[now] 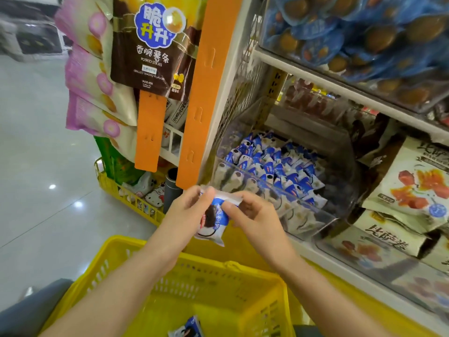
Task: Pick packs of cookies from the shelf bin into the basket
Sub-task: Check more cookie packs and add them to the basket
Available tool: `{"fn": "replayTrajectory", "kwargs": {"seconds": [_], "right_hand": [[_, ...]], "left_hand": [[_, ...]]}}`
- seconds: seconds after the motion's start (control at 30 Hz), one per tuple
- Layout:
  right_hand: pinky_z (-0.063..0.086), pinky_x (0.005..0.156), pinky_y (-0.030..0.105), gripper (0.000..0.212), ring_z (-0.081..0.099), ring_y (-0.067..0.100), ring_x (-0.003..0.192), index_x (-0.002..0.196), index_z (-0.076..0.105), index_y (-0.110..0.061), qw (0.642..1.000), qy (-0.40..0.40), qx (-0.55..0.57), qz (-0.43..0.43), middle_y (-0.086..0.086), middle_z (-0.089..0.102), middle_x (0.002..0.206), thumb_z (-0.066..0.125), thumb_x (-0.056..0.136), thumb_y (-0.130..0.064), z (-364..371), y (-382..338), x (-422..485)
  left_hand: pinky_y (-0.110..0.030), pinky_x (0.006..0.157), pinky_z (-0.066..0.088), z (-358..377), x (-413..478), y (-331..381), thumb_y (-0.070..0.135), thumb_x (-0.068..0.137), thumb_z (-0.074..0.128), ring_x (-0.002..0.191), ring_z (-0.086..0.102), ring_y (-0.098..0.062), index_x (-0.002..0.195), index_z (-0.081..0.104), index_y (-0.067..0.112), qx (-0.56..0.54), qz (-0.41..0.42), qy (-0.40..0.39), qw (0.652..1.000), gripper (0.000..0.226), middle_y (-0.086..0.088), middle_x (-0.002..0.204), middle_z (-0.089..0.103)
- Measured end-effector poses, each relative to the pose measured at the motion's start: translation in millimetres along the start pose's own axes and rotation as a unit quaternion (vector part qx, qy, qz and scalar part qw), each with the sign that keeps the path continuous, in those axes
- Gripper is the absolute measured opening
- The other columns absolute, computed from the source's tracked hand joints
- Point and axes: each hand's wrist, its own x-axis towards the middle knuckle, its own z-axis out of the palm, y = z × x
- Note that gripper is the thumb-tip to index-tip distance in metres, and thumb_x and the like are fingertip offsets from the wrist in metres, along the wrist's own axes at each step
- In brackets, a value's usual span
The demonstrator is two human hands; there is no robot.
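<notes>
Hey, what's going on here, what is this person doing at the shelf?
A person is shopping at a snack shelf. Their left hand and right hand both pinch the top edge of one blue-and-white cookie pack, held above a yellow basket. Another pack already lies in the basket. The clear shelf bin just beyond the hands holds many more of the same packs.

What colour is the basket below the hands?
Yellow; the head view shows the basket best.
</notes>
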Motion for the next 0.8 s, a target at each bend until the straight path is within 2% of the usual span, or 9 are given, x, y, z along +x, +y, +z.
{"fn": "replayTrajectory", "kwargs": {"seconds": [0.07, 0.2, 0.27, 0.33, 0.47, 0.53, 0.63, 0.7, 0.8], "right_hand": [[0.041, 0.06, 0.017, 0.003, 0.05, 0.001, 0.062, 0.084, 0.065, -0.017, 0.994, 0.023, -0.09, -0.065, -0.009, 0.058, 0.07, 0.064, 0.086, -0.015, 1, 6, -1], [0.046, 0.062, 0.021, 0.015, 0.055, 0.007, 0.068, 0.084, 0.069, -0.011, 0.959, 0.046, -0.221, -0.172, -0.001, 0.062, 0.076, 0.062, 0.084, -0.025, -4, 12, -4], [0.048, 0.062, 0.019, 0.009, 0.058, 0.006, 0.069, 0.084, 0.069, -0.014, 0.974, 0.072, -0.176, -0.125, -0.002, 0.065, 0.077, 0.064, 0.084, -0.021, -7, 13, -4], [0.053, 0.062, 0.023, 0.005, 0.064, 0.009, 0.069, 0.084, 0.067, -0.015, 0.994, 0.097, -0.043, -0.022, 0.0, 0.068, 0.078, 0.063, 0.086, -0.013, -11, 12, -2], [0.054, 0.057, 0.017, 0.006, 0.066, 0.006, 0.064, 0.09, 0.059, -0.009, 0.969, 0.1, 0.183, 0.135, 0.006, 0.068, 0.082, 0.054, 0.09, -0.005, -22, 7, -3], [0.057, 0.062, 0.02, 0.012, 0.067, 0.01, 0.071, 0.101, 0.055, -0.008, 0.968, 0.049, 0.191, 0.158, 0.009, 0.068, 0.094, 0.053, 0.09, -0.004, -25, 6, -6], [0.056, 0.063, 0.023, 0.016, 0.067, 0.01, 0.069, 0.109, 0.052, -0.014, 0.983, -0.02, 0.101, 0.152, 0.004, 0.067, 0.096, 0.05, 0.093, -0.013, -24, 3, -10], [0.055, 0.057, 0.021, 0.012, 0.066, 0.008, 0.062, 0.102, 0.055, -0.019, 0.986, -0.014, 0.092, 0.137, 0.002, 0.068, 0.089, 0.046, 0.095, -0.016, -24, 0, -13], [0.053, 0.053, 0.018, 0.013, 0.064, 0.004, 0.063, 0.088, 0.059, -0.011, 0.989, 0.013, 0.097, 0.115, 0.007, 0.068, 0.084, 0.048, 0.094, -0.012, -28, -1, -15]], "left_hand": [[-0.021, 0.06, 0.049, 1, 2, -1, 0.037, 0.093, 0.048, 0.074, 0.068, -0.012, 0.093, 0.065, 0.02, -0.01, -0.029, 0.015, 0.999, 0.024, -0.002, 0.082, 0.072], [-0.022, 0.053, 0.035, 5, 7, -7, 0.036, 0.092, 0.049, 0.075, 0.054, -0.017, 0.094, 0.065, 0.018, -0.001, -0.086, 0.024, 0.996, 0.024, -0.008, 0.084, 0.06], [-0.02, 0.055, 0.039, 7, 8, -8, 0.041, 0.089, 0.053, 0.077, 0.058, -0.014, 0.097, 0.065, 0.016, -0.034, -0.097, 0.002, 0.995, 0.029, -0.004, 0.087, 0.064], [-0.024, 0.06, 0.052, 8, 8, -8, 0.038, 0.084, 0.059, 0.076, 0.068, -0.015, 0.098, 0.062, 0.013, -0.071, -0.105, -0.026, 0.992, 0.028, -0.005, 0.091, 0.071], [-0.022, 0.064, 0.055, 9, 4, -10, 0.014, 0.082, 0.066, 0.077, 0.069, -0.012, 0.102, 0.063, 0.014, -0.066, -0.057, -0.017, 0.996, 0.02, -0.003, 0.089, 0.073], [-0.019, 0.062, 0.055, 7, 3, -12, 0.014, 0.084, 0.064, 0.074, 0.068, -0.008, 0.094, 0.066, 0.022, -0.037, -0.015, 0.021, 0.999, 0.013, 0.003, 0.083, 0.074], [-0.017, 0.06, 0.055, 4, 3, -12, 0.011, 0.088, 0.058, 0.068, 0.066, -0.001, 0.091, 0.065, 0.028, 0.053, 0.054, 0.048, 0.996, 0.018, 0.009, 0.075, 0.072], [-0.016, 0.06, 0.054, 4, 2, -11, 0.008, 0.091, 0.052, 0.068, 0.065, 0.002, 0.1, 0.065, 0.026, 0.118, 0.094, 0.03, 0.988, 0.023, 0.012, 0.082, 0.07], [-0.017, 0.062, 0.055, 5, -3, -11, 0.013, 0.095, 0.045, 0.074, 0.068, -0.004, 0.091, 0.066, 0.033, 0.098, 0.091, 0.018, 0.991, 0.029, 0.011, 0.087, 0.07]]}}
